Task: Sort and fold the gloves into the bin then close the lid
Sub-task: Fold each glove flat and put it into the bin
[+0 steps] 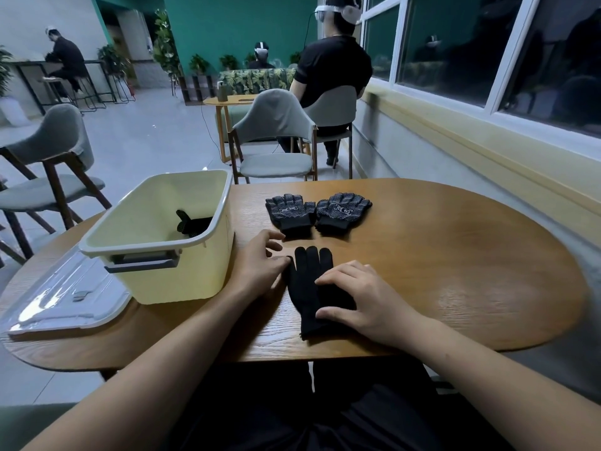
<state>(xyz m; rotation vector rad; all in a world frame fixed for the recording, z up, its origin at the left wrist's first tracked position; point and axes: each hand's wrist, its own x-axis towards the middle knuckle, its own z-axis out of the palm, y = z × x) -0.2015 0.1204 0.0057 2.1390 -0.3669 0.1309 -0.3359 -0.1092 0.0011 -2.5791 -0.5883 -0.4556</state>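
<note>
Plainly, both hands lie flat: right hand point(364, 297) pressing the plain black glove point(309, 288) on the worktop point(455, 271), left hand point(260, 262) touching its edge. Its limp knit may bunch when folded; the bin point(156, 242) waits alongside.

Flat black glove point(304, 288) beside yellow bin point(182, 281)

A lounge or café: wooden tables point(422, 255), cushioned chairs point(276, 141), potted plants point(198, 63).

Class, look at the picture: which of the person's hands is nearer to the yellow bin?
Left. The left hand sits just right of the yellow bin; the right hand rests on the plain black glove, farther away.
</note>
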